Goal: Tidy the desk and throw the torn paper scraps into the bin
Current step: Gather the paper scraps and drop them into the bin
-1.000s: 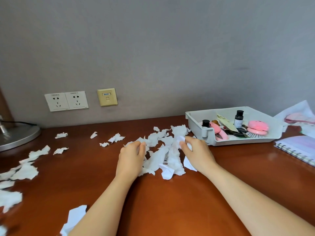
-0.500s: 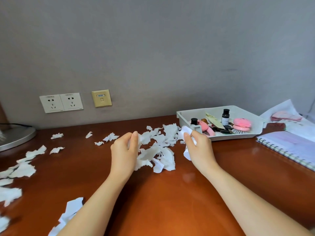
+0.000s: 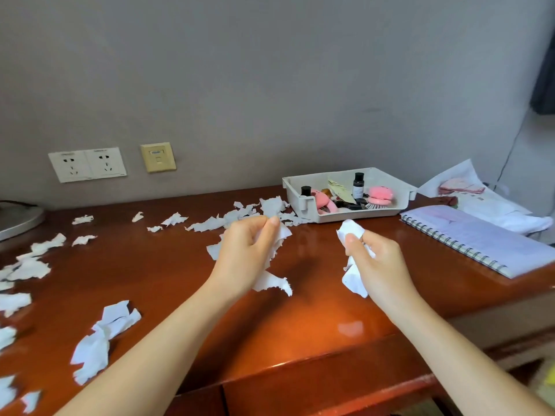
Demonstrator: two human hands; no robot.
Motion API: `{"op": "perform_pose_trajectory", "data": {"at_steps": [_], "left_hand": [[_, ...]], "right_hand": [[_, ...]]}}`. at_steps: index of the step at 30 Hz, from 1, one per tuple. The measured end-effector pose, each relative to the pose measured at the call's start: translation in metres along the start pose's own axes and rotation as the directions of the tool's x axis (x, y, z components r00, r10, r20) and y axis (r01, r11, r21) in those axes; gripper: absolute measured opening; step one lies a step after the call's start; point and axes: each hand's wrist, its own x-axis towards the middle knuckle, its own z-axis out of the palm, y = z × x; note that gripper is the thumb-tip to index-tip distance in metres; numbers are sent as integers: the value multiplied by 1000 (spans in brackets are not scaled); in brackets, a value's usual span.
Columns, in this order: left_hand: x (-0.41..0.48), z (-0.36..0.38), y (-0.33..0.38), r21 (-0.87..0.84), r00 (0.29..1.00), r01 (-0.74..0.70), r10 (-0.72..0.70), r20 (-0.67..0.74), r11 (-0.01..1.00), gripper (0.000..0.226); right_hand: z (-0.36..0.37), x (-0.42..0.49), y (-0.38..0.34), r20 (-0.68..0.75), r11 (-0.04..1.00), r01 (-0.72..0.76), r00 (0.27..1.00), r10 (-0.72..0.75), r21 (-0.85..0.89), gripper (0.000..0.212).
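- Your left hand (image 3: 246,250) is curled round a bunch of torn paper scraps (image 3: 271,283), held above the desk (image 3: 300,319).
- Your right hand (image 3: 381,262) clutches a second wad (image 3: 350,229), apart from the left.
- Loose scraps (image 3: 210,224) litter the desk's left side and reach the grey tray (image 3: 300,202).
- A spiral notebook (image 3: 480,238) lies to the right of your right hand.

We face a plain grey wall (image 3: 270,70) carrying a white double socket (image 3: 87,164) and a yellow data outlet (image 3: 158,157). Below it stands a glossy red-brown desk (image 3: 300,325), soft light glinting near its front edge; dark cloth (image 3: 545,70) hangs far right.
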Motion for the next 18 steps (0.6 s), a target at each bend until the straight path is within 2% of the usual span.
{"op": "perform_pose_trajectory", "data": {"at_steps": [6,11,15,18], "left_hand": [[-9,39,51,-149,976,-26,57,209,988,47],[-24,89,73,-141,880,-53,113,462,989,50],[-38,134,94,-208,817,-34,147,558,978,53],[-54,172,105,-225,765,-3,147,627,974,47]], "right_hand": [[-58,-28,-3,-39,999,-31,999,30,-40,30],[-109,-61,4,-120,997,0,993,-10,-83,32],[-151,-89,26,-160,991,-45,987,24,-125,32],[-180,-112,51,-220,983,-116,972,83,-140,34]]}}
